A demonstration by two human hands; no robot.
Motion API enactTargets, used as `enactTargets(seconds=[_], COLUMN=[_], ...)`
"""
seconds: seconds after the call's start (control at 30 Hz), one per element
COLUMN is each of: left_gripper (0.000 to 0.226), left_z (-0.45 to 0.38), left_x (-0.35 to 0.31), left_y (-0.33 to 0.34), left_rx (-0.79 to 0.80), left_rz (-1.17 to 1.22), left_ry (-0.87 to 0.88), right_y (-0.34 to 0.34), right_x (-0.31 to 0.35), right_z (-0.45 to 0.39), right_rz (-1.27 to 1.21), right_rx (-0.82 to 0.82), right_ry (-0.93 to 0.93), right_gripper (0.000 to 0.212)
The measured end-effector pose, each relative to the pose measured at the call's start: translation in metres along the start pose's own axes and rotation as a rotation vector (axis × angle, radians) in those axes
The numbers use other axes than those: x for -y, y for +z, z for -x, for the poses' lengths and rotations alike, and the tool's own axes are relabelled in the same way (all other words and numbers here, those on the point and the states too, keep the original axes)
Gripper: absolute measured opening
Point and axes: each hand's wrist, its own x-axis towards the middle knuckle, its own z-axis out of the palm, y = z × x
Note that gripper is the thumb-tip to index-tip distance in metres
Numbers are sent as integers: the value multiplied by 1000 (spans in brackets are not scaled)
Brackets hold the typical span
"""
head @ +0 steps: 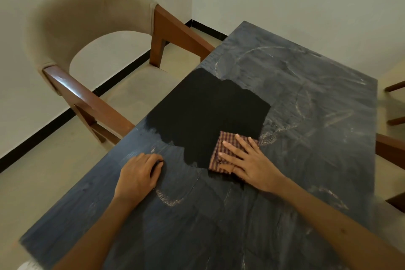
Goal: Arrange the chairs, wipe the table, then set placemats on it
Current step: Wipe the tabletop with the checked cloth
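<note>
A dark table (306,98) fills the view, dusty grey with pale streaks, and a clean black patch (208,112) marks its middle left. A folded checked cloth (228,142), brown and cream, lies flat at the lower right edge of that patch. My right hand (245,160) presses flat on the cloth with fingers spread. My left hand (140,173) rests on the bare tabletop to the left, fingers curled, nothing in it. A beige upholstered chair (87,28) with brown wooden arms stands at the table's left side, its arms reaching the table edge.
Parts of wooden chairs (390,149) show along the table's right edge. White walls with a black skirting (122,72) enclose the corner behind the table. Pale floor tiles (54,171) lie to the left.
</note>
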Motion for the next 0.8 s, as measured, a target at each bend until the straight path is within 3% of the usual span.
enactTargets(seconds=[0.13, 0.33, 0.47, 0.6, 0.67, 0.73, 0.8], left_gripper=[33, 29, 25, 30, 34, 37, 37], left_z=[0, -1, -1, 3, 13, 28, 49], left_x=[1, 1, -1, -4, -7, -9, -9], left_y=[0, 0, -1, -3, -5, -8, -14], left_rx=[6, -5, -22, -21, -17, -22, -48], left_rz=[-1, 11, -6, -37, -45, -54, -90], left_ry=[-8, -7, 7, 9, -31, -85, -126], right_y=[-13, -17, -19, -21, -15, -18, -32], right_x=[-50, -82, -50, 14, 50, 71, 77], right_z=[-33, -68, -62, -38, -31, -35, -50], right_rz=[-59, -38, -58, 12, 53, 73, -26], right_rx=[11, 28, -4, -114, -94, -82, -169], right_ry=[255, 484, 520, 405, 382, 408, 503], right_gripper=[61, 51, 48, 50, 52, 50, 42])
